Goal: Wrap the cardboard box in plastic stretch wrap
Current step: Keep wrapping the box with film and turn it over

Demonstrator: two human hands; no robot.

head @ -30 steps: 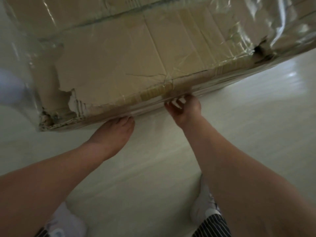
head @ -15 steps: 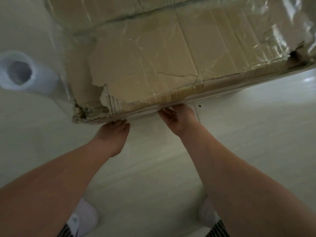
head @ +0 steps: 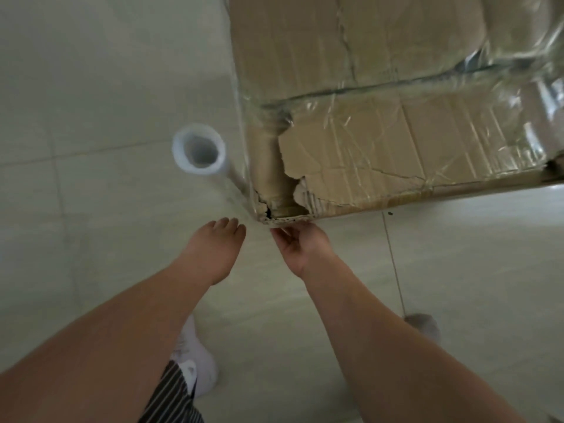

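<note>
**Roll** [head: 198, 154] stood on end on the floor [head: 91, 87]. Film [head: 237, 183] ran from it to the torn corner [head: 287, 196] of the box [head: 381, 117].

**Left hand** [head: 213, 248]: fingers straight and together, holding nothing, just short of that corner.

**Right hand** [head: 300, 244]: palm up, fingertips at the corner's lower edge. Whether they pinched film could not be told.

**Box:** on the floor, near face already filmed.

**Advised:** tuck the film flat under the ragged corner, keeping tension, lest torn board split it.
</note>
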